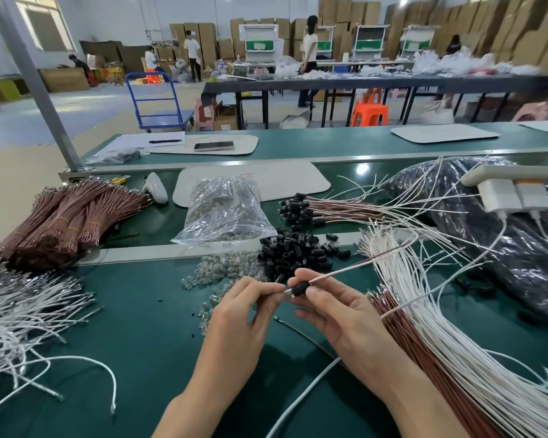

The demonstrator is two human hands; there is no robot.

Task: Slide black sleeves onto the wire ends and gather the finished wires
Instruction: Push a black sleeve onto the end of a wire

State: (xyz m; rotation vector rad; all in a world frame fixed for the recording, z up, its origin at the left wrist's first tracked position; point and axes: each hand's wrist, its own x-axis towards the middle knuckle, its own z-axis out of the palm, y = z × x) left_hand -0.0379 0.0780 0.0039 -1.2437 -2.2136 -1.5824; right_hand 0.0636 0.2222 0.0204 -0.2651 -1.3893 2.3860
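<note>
My right hand (336, 308) pinches a black sleeve (299, 289) that sits on the end of a thin wire (345, 271) running up to the right. My left hand (246, 306) pinches the metal tip of that wire just left of the sleeve. A heap of loose black sleeves (293, 252) lies just beyond my hands. Wires with black sleeves fitted (317, 207) lie gathered on the far belt. A thick fan of white and brown wires (431, 330) spreads out at my right.
Clear small caps (222, 273) are scattered left of the sleeve heap, beside a clear bag (225, 210). Bundled brown wires (64, 216) and loose white wires (19, 314) lie at left. A big dark bag (500, 245) and a white power strip (513, 192) sit at right.
</note>
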